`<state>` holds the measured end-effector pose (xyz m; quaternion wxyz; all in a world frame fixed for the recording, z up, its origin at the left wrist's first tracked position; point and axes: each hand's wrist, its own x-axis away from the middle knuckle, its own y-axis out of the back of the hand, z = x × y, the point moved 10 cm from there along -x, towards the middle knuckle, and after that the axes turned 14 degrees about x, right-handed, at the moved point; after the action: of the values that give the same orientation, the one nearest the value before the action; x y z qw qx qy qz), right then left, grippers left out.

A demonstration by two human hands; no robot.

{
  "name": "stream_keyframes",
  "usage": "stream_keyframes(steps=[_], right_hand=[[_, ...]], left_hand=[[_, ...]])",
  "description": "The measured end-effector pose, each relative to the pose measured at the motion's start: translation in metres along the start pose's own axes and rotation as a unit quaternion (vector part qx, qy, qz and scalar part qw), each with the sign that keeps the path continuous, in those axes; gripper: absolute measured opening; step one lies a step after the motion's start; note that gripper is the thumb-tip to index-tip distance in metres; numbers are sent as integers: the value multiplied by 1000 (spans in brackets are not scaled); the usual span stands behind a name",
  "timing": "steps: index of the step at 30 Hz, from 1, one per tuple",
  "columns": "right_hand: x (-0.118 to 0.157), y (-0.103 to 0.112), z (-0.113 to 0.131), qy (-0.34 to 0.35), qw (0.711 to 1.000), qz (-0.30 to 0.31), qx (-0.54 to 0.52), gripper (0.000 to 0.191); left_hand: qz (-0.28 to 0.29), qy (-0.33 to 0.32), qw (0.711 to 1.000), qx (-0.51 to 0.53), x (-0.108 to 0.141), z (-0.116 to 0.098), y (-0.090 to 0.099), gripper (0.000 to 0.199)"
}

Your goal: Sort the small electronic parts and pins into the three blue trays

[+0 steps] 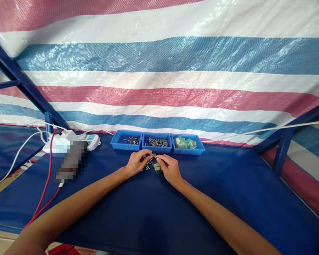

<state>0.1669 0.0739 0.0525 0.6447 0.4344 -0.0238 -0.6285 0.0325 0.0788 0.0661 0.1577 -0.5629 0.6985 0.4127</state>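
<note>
My left hand (pixel 138 162) and my right hand (pixel 171 170) meet over the blue table, just in front of the middle bin. Thumb and fingers of each hand are pinched together, their tips close to each other. What they pinch is too small to make out. Thin metal pins (pixel 146 168) lie on the table beside and beneath the left fingers. Under the right fingertips is a small heap of pale green and whitish pieces (pixel 157 168), partly covered by that hand.
Behind the hands stand three blue bins: one with thin metal pins (pixel 133 141), one with grey cylinders (pixel 157 142), one with pale green pieces (pixel 185 142). At left are a white power strip (pixel 93 141), a blurred dark object (pixel 73 161) and a red cable (pixel 48 177). Striped sheeting (pixel 159 95) hangs behind.
</note>
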Motion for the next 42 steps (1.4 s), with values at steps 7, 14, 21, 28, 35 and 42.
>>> stream_keyframes(steps=[7, 14, 21, 28, 35, 42], right_hand=[[0, 0, 0, 2, 1000, 1, -1, 26], [-1, -3, -2, -3, 1000, 15, -4, 25], [0, -4, -3, -1, 1000, 20, -2, 27], [-1, -4, -2, 2, 1000, 16, -4, 28], [-1, -3, 0, 8, 1000, 17, 0, 28], [0, -3, 3, 19, 1000, 17, 7, 29]], left_hand=[[1, -4, 1000, -3, 0, 0, 0, 15], [-3, -3, 1000, -7, 1, 1, 0, 16], [4, -3, 1000, -12, 1, 1, -1, 16], [-3, -12, 1000, -24, 0, -1, 0, 16], [0, -9, 1000, -18, 1, 0, 0, 14], [5, -7, 1000, -15, 0, -1, -1, 16]])
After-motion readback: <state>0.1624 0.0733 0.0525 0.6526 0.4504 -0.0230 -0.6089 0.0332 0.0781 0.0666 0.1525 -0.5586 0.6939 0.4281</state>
